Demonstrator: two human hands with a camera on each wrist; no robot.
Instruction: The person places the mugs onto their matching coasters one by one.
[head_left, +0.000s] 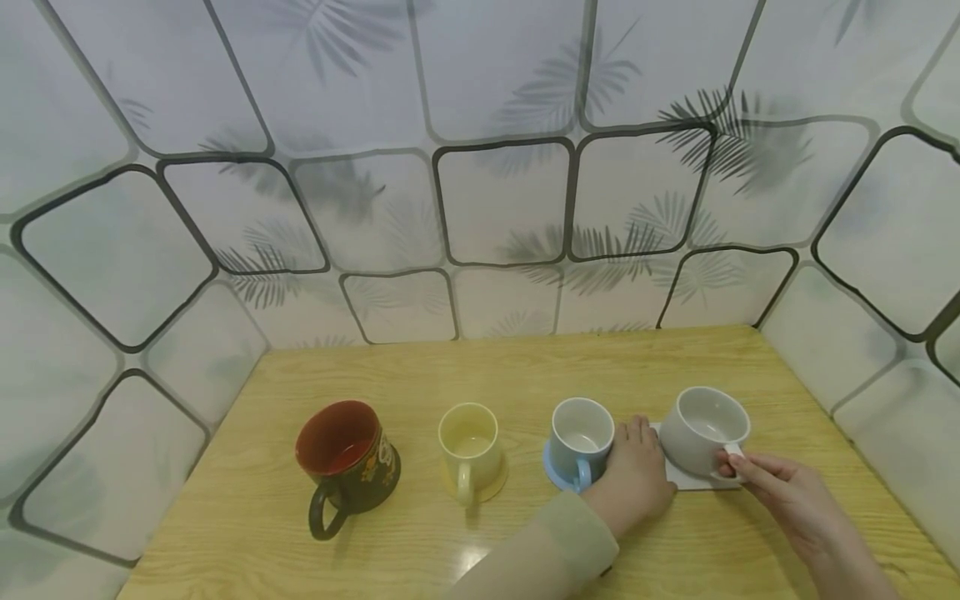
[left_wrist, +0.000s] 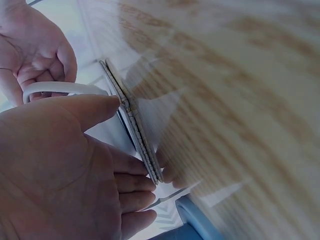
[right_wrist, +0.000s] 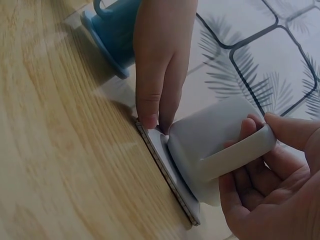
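A white mug (head_left: 703, 429) sits on a thin square white coaster (head_left: 693, 479) at the right of the table. My right hand (head_left: 795, 500) holds the mug's handle (right_wrist: 237, 152), thumb on its outer side and fingers curled through and beneath it. From the left, my left hand (head_left: 637, 467) grips the coaster's left side. Its thumb (left_wrist: 102, 111) lies at the near corner and its fingers (left_wrist: 134, 182) reach the far end of that side. Close beside the back of this hand stands a light blue mug (head_left: 581, 437) on a round blue coaster (head_left: 553, 471).
Left of the blue mug, a pale yellow mug (head_left: 470, 446) stands on a round yellow coaster (head_left: 491, 487). Farther left is a dark mug (head_left: 360, 479) with a red inside, its base on a dark round coaster. Leaf-patterned walls (head_left: 502, 200) enclose the wooden table (head_left: 420, 550).
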